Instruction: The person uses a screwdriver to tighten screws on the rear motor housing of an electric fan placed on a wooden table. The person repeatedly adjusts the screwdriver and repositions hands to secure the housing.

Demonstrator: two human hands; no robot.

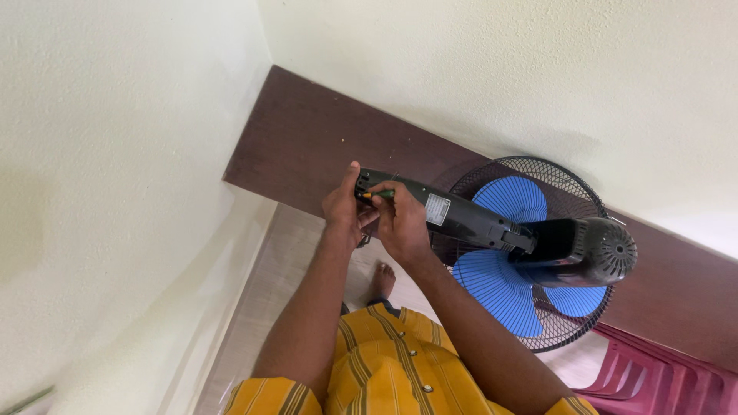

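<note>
A black fan with blue blades [511, 201] and a dark wire guard [569, 184] lies tilted, its black stem [469, 219] running up to the left. My left hand [344, 209] grips the stem's end. My right hand [400, 223] presses a small screwdriver with a green and yellow handle [377, 194] against that end. The black motor housing [588, 250] sits at the right.
A dark brown wooden panel [300, 138] runs along the cream wall [500, 69]. A red plastic chair [661, 376] stands at the lower right. My bare foot [382, 280] rests on the light tiled floor [277, 269]. I wear a yellow striped shirt [384, 369].
</note>
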